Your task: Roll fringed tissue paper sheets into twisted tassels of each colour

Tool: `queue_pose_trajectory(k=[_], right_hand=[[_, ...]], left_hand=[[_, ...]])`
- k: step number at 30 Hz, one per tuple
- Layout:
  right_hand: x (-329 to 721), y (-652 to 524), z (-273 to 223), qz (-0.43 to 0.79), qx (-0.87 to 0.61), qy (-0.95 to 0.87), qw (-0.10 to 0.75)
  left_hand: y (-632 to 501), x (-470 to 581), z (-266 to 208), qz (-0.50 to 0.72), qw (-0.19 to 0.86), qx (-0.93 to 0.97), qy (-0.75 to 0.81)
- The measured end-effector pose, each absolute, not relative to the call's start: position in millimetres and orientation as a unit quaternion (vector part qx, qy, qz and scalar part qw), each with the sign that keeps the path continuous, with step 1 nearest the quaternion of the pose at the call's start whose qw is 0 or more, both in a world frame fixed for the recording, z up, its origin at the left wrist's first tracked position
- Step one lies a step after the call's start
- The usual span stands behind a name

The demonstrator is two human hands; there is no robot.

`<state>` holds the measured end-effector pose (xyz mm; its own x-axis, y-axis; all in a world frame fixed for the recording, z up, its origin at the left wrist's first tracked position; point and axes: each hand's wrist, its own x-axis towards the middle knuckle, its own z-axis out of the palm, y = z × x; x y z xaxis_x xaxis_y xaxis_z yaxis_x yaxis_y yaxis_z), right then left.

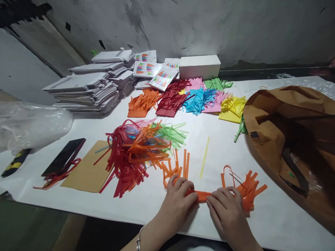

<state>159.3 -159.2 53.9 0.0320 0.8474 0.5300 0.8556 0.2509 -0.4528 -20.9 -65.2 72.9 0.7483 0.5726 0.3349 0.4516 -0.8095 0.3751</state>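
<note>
Near the table's front edge, an orange fringed paper tassel [202, 196] lies stretched sideways, its middle narrowed to a band and cut strips fanning out at both ends. My left hand [179, 200] is closed on the left part of the band, thumb and fingers pressed on it. On the right part, my right hand [227, 209] presses with its fingers together. Beyond the right fingers spreads orange fringe [250, 191]. A loose pale yellow strip [205, 157] lies just past the hands. Left of them sits a tangled heap of red, orange, green and pink paper tassels [128, 153].
Folded fringed paper [170, 104] in several colours lies farther back, before a white box [200, 67] and printed packets [163, 77]. Stacked white envelopes [83, 92] stand back left. A phone [64, 157], brown card [86, 170] and utility knife [16, 162] lie left; a brown bag [261, 132] gapes right.
</note>
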Motion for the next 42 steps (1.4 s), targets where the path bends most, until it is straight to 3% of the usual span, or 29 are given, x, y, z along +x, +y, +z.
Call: queue_pose_trajectory(k=[6, 11, 22, 29, 42], right_hand=[[148.5, -154.1, 54.8, -0.029, -0.598, -0.734, 0.320], [165.9, -168.7, 51.1, -0.011, -0.617, -0.713, 0.332], [172.3, -168.4, 54.3, -0.051, -0.749, -0.614, 0.243], [162.2, -161.6, 51.1, -0.025, -0.613, -0.713, 0.340], [152.8, -150.4, 51.6, 0.025, -0.605, -0.717, 0.346]], left_hand=[[-63.7, -21.2, 68.2, 0.232, 0.150, 0.929, 0.247], [-64.4, -26.9, 69.8, 0.236, 0.188, 0.913, 0.276], [-70.7, -8.9, 81.2, 0.106, 0.160, 0.892, 0.409], [-59.2, -13.6, 75.0, 0.166, 0.185, 0.923, 0.295], [-55.6, -17.0, 78.3, 0.168, 0.156, 0.947, 0.224]])
